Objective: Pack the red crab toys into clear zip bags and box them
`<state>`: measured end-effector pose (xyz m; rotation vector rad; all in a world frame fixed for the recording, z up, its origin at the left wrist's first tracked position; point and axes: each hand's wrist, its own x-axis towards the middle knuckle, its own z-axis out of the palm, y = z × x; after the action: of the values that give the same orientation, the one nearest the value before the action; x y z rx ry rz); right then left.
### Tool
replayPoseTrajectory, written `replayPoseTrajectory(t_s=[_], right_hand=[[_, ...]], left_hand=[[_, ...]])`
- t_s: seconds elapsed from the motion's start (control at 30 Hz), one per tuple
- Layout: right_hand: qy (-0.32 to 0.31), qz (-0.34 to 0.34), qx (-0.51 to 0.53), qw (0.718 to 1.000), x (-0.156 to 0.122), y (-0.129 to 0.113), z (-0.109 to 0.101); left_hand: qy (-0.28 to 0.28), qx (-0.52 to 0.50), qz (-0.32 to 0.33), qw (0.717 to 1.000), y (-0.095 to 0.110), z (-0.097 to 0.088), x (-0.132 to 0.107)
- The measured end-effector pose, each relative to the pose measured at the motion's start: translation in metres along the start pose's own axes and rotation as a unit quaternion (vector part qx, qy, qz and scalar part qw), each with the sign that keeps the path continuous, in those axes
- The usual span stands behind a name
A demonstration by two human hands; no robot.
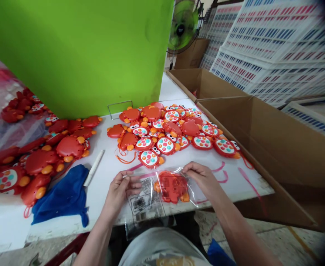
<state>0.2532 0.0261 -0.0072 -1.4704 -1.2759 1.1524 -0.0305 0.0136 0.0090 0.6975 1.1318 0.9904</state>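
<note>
A clear plastic bag (147, 203) with black print and a barcode is stretched between my two hands over the table's front edge. Inside its right part lies a red crab-shaped toy (173, 186) with orange claws. My left hand (122, 190) grips the bag's left side between thumb and fingers. At the upper right corner of the bag, my right hand (201, 177) pinches the film. Just beyond the bag is a heap of similar red toys (166, 146), some showing white faces with coloured buttons, others red backs.
More red toys (43, 160) spill from a plastic sack at left. Near them lie a blue cloth (62, 195) and a white marker (94, 168). Open cardboard boxes (262, 147) flank the table's right side. A green panel (95, 48) stands behind; white crates (276, 48) are stacked beyond.
</note>
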Motion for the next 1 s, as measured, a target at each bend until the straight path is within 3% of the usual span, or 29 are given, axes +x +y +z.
replayPoseTrajectory(t_s=[0.2,0.33,0.67,0.83,1.0], right_hand=[[-0.034,0.016,0.035,0.999,-0.006,-0.001,0.008],[-0.009,0.015,0.047,0.999,-0.008,-0.004,0.018],[0.033,-0.029,0.090,0.995,-0.014,-0.013,0.024],[0.012,-0.058,0.026,0.998,-0.016,-0.019,0.023],[-0.041,-0.157,-0.081,0.983,-0.017,-0.029,0.016]], left_hand=[[-0.049,0.081,-0.036,0.995,0.000,0.018,0.006],[-0.067,0.084,-0.032,0.994,-0.004,0.030,0.013],[-0.027,0.047,0.033,0.998,0.000,0.039,0.005],[-0.027,0.044,0.010,0.999,0.003,0.041,-0.001],[-0.032,0.049,0.029,0.998,-0.004,0.039,0.000]])
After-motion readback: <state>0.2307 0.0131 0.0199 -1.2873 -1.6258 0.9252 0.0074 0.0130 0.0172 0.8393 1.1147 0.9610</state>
